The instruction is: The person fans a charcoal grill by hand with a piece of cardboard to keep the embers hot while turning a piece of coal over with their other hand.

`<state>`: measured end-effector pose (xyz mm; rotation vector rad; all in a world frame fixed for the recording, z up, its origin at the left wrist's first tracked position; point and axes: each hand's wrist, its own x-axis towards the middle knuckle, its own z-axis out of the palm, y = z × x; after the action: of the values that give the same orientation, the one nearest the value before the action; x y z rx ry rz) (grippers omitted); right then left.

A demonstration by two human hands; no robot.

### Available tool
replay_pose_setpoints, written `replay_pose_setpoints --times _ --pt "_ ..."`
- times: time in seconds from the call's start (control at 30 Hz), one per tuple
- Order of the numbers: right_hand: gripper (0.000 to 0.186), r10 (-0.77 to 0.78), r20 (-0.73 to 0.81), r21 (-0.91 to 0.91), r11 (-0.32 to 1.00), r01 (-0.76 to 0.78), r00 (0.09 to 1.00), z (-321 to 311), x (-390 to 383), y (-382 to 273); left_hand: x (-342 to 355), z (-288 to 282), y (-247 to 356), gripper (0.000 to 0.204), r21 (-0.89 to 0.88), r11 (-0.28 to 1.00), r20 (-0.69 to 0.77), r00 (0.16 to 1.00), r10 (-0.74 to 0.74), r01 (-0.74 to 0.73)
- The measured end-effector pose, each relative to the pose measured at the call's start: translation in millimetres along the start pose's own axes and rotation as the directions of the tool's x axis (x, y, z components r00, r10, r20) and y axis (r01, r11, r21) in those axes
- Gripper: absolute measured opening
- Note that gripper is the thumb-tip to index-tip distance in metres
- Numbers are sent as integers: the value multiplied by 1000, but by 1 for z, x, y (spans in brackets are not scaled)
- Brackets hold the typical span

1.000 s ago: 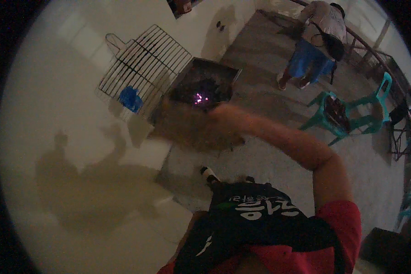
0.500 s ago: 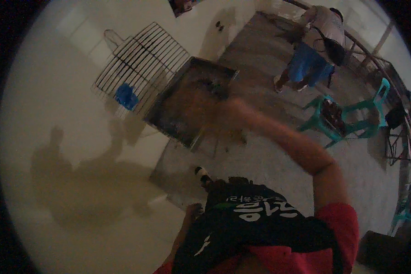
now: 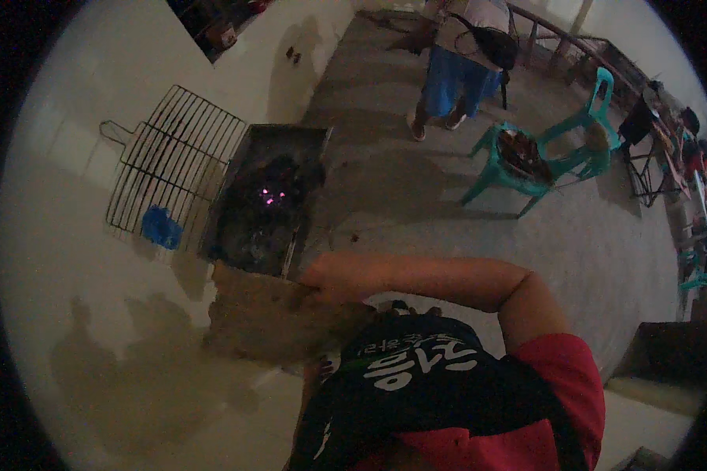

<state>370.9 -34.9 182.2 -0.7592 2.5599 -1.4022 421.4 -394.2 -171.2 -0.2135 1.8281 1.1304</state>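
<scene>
My right hand [image 3: 326,275] grips a flat brown piece of cardboard [image 3: 267,314] just below the near end of a rectangular metal charcoal grill [image 3: 243,149]. Dark charcoal [image 3: 279,173] lies in the grill with small glowing pinkish spots. A wire grill grate [image 3: 173,149] leans against the wall left of the grill, a crumpled blue plastic piece [image 3: 161,228] at its lower part. My left hand [image 3: 322,365] shows only slightly at the lower middle, beside my black apron [image 3: 416,400] and partly behind the cardboard; its fingers are too hidden to read.
Another person [image 3: 456,71] bends over at the back. Teal plastic chairs [image 3: 499,188] stand at the right, one bearing dark brown items [image 3: 522,153]. A railing [image 3: 558,39], folding metal frame [image 3: 644,180] and clutter line the right side. A dark window-like opening [image 3: 212,23] is in the wall.
My right hand and the cardboard have swept from over the coals to lower left, uncovering them. The view has shifted, so grill, chairs and other person sit further left in the picture.
</scene>
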Motion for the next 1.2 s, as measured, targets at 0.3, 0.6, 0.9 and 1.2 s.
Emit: replay_pose_setpoints --times 0.3,0.6,0.9,1.2 --pt "22 418 -533 -498 547 -673 735 -113 -26 76 -4 2 26 36 -227 970 -5 996 -88 85" --pt "27 363 -162 -330 856 -398 917 -78 -4 100 -13 -8 45 31 119 990 -46 995 84 -78" --pt "27 96 -124 -375 917 -136 988 -51 8 71 -26 8 -12 29 99 992 1 996 84 -84" --pt "24 394 -613 -383 611 -693 685 -160 -4 140 -30 -2 -3 25 -37 976 -16 976 216 -216"
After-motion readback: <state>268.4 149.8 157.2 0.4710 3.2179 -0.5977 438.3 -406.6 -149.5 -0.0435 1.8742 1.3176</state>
